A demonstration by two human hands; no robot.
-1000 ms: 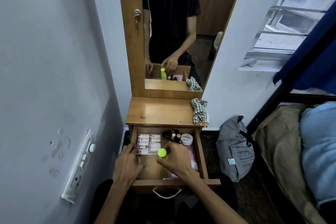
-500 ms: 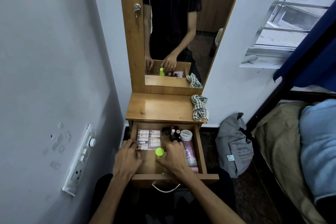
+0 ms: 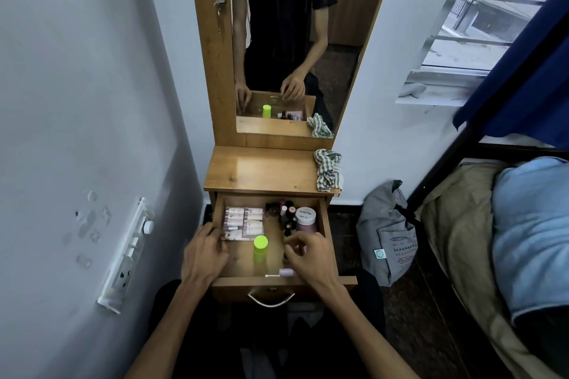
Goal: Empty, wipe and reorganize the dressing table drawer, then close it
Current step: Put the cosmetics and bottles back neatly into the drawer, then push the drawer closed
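Observation:
The wooden drawer (image 3: 324, 224) of the dressing table stands pulled out. Inside, several pink-white tubes (image 3: 244, 221) lie in rows at the back left, small dark bottles (image 3: 284, 214) and a white-lidded jar (image 3: 305, 216) stand at the back right. A neon-green bottle (image 3: 260, 248) stands upright in the middle, free of both hands. A small pink tube (image 3: 284, 272) lies at the front. My left hand (image 3: 204, 254) rests at the drawer's left side, fingertips touching the tubes. My right hand (image 3: 309, 255) hovers over the right side with curled fingers; what it holds is hidden.
A checked cloth (image 3: 328, 171) hangs at the right corner of the tabletop (image 3: 261, 171) below the mirror (image 3: 286, 40). A wall switchboard (image 3: 126, 255) is on the left. A grey bag (image 3: 388, 234) lies on the floor to the right, beside a bed (image 3: 492, 240).
My right hand let go of the green bottle and moved right, leaving it standing in the drawer's middle. My left hand stayed by the tubes.

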